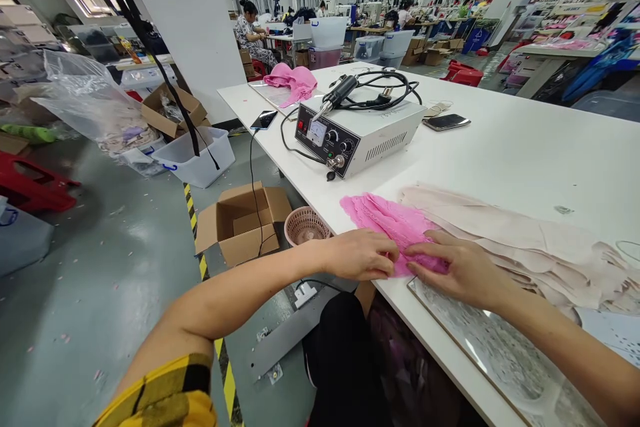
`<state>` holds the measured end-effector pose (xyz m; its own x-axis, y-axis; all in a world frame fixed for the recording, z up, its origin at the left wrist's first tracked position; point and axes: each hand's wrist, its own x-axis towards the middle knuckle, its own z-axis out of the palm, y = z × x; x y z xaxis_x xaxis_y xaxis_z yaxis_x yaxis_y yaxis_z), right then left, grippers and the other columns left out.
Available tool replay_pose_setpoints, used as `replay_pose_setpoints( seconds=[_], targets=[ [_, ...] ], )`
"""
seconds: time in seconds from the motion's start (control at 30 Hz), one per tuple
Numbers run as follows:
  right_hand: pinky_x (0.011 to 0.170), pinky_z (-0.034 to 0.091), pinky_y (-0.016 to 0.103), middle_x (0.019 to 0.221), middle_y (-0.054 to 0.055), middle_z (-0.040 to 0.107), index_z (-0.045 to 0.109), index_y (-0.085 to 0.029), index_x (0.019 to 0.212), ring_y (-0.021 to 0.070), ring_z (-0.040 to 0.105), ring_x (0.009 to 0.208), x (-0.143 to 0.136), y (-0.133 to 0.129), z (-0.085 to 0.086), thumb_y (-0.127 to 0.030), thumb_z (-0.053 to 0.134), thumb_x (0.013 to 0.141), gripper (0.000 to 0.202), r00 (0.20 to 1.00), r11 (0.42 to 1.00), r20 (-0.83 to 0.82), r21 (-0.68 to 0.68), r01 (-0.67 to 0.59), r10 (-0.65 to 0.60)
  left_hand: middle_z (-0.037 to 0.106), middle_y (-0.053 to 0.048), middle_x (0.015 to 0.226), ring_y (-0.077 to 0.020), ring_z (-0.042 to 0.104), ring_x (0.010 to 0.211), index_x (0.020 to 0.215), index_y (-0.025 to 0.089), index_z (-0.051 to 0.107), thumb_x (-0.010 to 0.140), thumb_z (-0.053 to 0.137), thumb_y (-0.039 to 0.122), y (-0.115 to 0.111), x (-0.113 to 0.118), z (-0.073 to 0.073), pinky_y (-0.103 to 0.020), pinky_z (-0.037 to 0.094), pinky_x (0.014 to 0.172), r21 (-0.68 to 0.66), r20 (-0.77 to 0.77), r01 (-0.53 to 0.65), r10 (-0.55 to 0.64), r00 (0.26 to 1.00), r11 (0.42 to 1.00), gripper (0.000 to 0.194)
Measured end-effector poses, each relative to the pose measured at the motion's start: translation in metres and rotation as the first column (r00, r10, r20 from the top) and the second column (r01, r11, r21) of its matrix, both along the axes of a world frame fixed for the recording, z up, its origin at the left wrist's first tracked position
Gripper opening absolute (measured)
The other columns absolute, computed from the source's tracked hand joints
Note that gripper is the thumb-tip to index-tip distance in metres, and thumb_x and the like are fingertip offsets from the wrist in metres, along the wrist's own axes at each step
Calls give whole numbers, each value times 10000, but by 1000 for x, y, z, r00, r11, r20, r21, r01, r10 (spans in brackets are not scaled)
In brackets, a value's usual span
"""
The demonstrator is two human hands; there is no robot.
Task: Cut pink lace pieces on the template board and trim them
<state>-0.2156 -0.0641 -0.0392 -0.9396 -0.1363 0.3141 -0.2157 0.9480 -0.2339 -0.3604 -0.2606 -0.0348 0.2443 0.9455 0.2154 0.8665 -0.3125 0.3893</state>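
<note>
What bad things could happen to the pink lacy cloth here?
The pink lace lies right at the table edge, pinched by the left hand and right hand, so it might slip off. It could also snag, since lace is delicate.

A single head-worn camera is looking forward and down from close above the person's fingers, facing across the white surface just beyond them and taking in the workshop floor left of them.
</note>
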Motion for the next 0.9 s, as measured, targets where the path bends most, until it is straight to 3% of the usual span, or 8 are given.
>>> replay_pose_setpoints(
  seconds=[0.17, 0.37, 0.53, 0.73, 0.9],
  targets=[
    [544, 464, 267, 788, 32, 654, 736, -252, 957, 149, 606, 603, 1, 0, -1, -432, 483, 927, 312, 1000, 1000, 1, -5, 5, -5, 670, -110, 1054, -212, 593, 936, 777, 196, 638, 883, 556, 145, 2, 7, -3, -347, 440, 808, 3, -30, 18, -18, 999, 1000, 143],
    [549, 454, 268, 746, 13, 605, 729, -255, 996, 132, 560, 561, 3, 1, 0, -459, 498, 925, 317, 1000, 1000, 30, -11, -4, 4, 665, -92, 953, -180, 595, 892, 785, 175, 622, 866, 524, 85, 7, 3, -2, -289, 462, 808, -2, 85, -55, 55, 995, 998, 156],
    [551, 457, 271, 744, 11, 591, 729, -249, 1006, 131, 556, 557, 5, 1, 3, -438, 515, 914, 299, 999, 1000, 35, -11, -9, 9, 636, -50, 864, -136, 585, 810, 789, 162, 598, 874, 555, 104, 12, -7, 4, -230, 466, 753, -34, 204, -76, 82, 976, 996, 112],
    [545, 458, 264, 795, 10, 621, 728, -267, 1028, 117, 558, 544, 4, 1, 1, -478, 532, 910, 311, 1000, 1000, 25, -4, 6, -6, 597, -25, 792, -143, 550, 765, 719, 179, 551, 842, 542, 76, 23, -14, 14, -247, 446, 719, -61, 249, -62, 75, 965, 996, 161],
    [525, 436, 297, 702, 7, 600, 717, -254, 890, 168, 577, 564, 1, -1, -5, -545, 561, 866, 331, 998, 998, -33, -1, 62, -62, 592, -43, 841, -165, 562, 830, 674, 197, 508, 832, 532, 89, 42, -13, 28, -272, 456, 776, -60, 252, -15, 30, 967, 998, 193]
  ],
)
